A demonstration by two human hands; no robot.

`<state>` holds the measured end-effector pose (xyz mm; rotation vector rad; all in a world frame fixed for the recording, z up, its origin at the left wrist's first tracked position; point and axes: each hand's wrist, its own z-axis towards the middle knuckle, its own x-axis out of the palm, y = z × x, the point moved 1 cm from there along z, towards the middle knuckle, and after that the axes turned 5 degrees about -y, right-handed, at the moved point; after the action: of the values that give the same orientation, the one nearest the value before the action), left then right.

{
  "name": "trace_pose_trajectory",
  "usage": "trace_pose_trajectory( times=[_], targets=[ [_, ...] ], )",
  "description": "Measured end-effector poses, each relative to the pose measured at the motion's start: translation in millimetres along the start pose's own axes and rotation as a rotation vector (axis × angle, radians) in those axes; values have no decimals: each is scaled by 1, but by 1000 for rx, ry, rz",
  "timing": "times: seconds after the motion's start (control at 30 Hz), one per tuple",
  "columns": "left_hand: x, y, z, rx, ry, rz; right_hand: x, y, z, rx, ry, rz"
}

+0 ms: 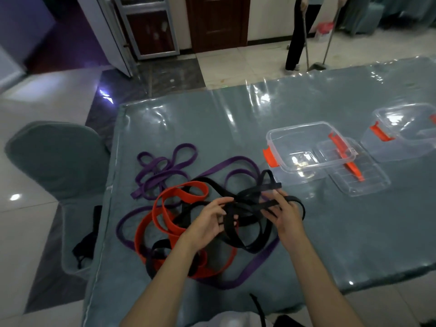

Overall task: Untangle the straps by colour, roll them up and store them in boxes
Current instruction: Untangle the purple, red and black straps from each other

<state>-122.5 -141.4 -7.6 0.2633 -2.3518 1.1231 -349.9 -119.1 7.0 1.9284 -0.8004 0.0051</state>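
Both hands over the tangle at table (330,244) centre. My left hand (210,223) pinches a black strap (250,204) loop; my right hand (286,215) has fingers curled round another run of it. Black crosses over orange strap (165,208) and purple strap (162,171), both flat webbing, lying left. Open clear box (304,147), orange latches, sits beyond the right grip; second box (405,131) farther right.

Dim, bluish light overall. Overhead lamps throw white glare streaks across the glossy cover of the table (236,119) and the floor tiles (15,197). Edges bend with wide-angle distortion; the far background is soft.
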Motion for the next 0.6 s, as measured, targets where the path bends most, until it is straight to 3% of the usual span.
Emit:
trace_pose_trajectory(
  times=[0.13,0.33,0.5,0.6],
  targets=[
    [-23,-11,-5,160,-101,178,25,-2,7,29,74,19],
    [-40,-17,-9,239,-213,210,52,-8,14,49,109,11],
    [-38,-23,-9,317,-395,306,54,-16,15,47,35,-253],
    [-33,-25,-8,418,-503,407,49,-18,16,103,-25,-131]
  ],
)
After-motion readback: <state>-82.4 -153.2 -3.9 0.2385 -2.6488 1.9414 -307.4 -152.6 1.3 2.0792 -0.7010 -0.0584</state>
